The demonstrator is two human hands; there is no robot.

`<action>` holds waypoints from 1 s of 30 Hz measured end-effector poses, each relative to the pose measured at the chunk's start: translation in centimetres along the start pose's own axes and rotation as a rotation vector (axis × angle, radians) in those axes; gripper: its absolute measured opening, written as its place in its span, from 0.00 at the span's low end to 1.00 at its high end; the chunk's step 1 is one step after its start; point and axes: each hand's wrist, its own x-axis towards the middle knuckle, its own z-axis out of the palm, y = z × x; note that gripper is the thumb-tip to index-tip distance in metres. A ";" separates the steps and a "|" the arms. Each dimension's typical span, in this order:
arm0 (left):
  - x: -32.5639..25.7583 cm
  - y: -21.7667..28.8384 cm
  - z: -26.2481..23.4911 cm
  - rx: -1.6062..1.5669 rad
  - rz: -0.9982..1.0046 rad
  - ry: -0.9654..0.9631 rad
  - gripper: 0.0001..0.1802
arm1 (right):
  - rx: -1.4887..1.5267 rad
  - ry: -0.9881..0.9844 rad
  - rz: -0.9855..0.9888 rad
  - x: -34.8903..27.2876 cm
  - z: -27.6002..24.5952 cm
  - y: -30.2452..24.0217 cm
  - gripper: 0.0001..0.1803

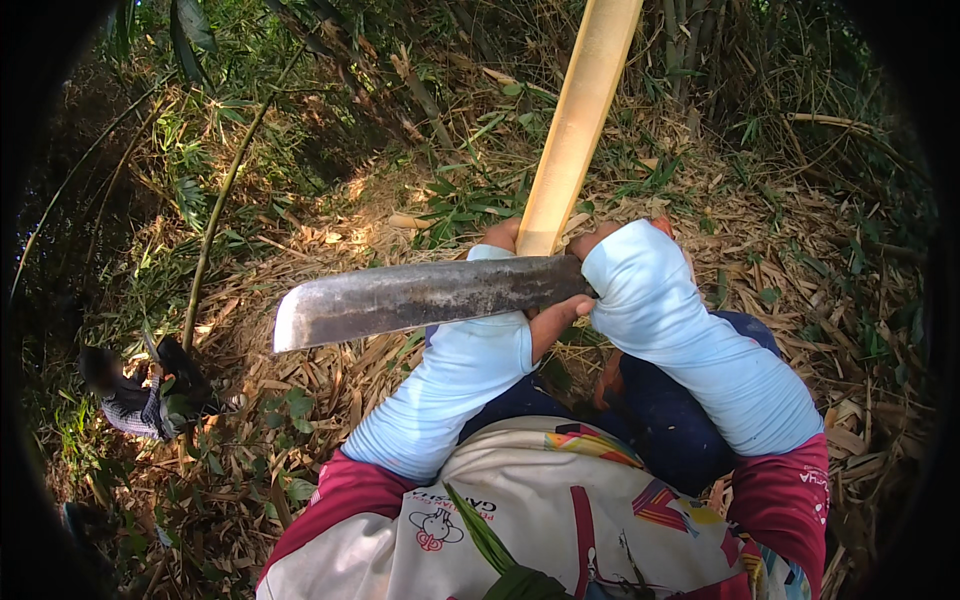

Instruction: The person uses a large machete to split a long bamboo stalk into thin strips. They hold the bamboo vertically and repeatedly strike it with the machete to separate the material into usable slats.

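A long pale split bamboo strip (575, 120) rises from between my hands toward the top of the view. My left hand (503, 236) is closed around its lower end. My right hand (598, 241), mostly covered by a light blue sleeve, grips the handle of a machete. The wide, dull grey machete blade (420, 300) points left and lies across my left hand and the base of the strip. The handle itself is hidden inside my right fist. Both forearms wear light blue sleeves over maroon cuffs.
Dry bamboo leaves and husks (760, 250) cover the sloping ground. A thin green bamboo stem (215, 220) leans at the left. Another person in a checked shirt (135, 400) crouches lower left. Dense bamboo stalks (690, 40) stand behind.
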 end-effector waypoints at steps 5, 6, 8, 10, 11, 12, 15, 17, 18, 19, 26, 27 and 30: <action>-0.1 0.1 0.3 -0.057 -0.005 0.025 0.34 | 0.002 0.010 0.003 0.0 -0.1 -0.3 0.13; -0.1 0.2 0.2 -0.057 -0.007 0.016 0.34 | -0.008 0.000 0.013 0.0 -0.1 -0.3 0.13; 0.0 0.4 0.1 -0.037 -0.009 0.003 0.34 | -0.036 0.003 0.025 0.0 -0.2 -0.4 0.13; 0.0 0.6 0.0 0.000 -0.010 -0.005 0.32 | -0.074 0.032 0.029 -0.1 -0.5 -0.7 0.12; 0.0 0.8 0.0 -0.017 0.002 -0.002 0.32 | -0.074 0.040 0.019 -0.1 -0.2 -0.5 0.12; 0.0 1.0 0.0 -0.035 0.013 0.001 0.31 | -0.075 0.047 0.009 -0.1 0.1 -0.2 0.12; -0.1 1.4 0.0 -0.032 0.011 0.005 0.29 | -0.073 0.067 -0.001 0.0 0.3 -0.1 0.11; -0.1 1.5 -0.1 -0.018 0.006 -0.002 0.28 | -0.080 0.069 0.004 0.0 0.2 -0.1 0.12; -0.1 1.5 -0.1 -0.014 0.009 -0.009 0.28 | -0.087 0.065 0.009 0.0 0.1 -0.2 0.12; 0.0 1.5 -0.2 -0.009 0.012 -0.015 0.27 | -0.095 0.060 0.014 0.0 0.0 -0.2 0.12; -0.6 0.7 0.0 0.061 -0.060 -0.062 0.40 | -0.119 0.078 0.042 -0.2 -0.3 -0.5 0.16; -0.5 0.9 -0.1 0.045 -0.077 -0.072 0.41 | -0.129 0.057 0.057 -0.2 -0.5 -0.6 0.16; -0.3 0.9 0.1 -0.080 -0.073 -0.015 0.33 | -0.051 -0.053 0.084 0.3 -0.4 -0.3 0.17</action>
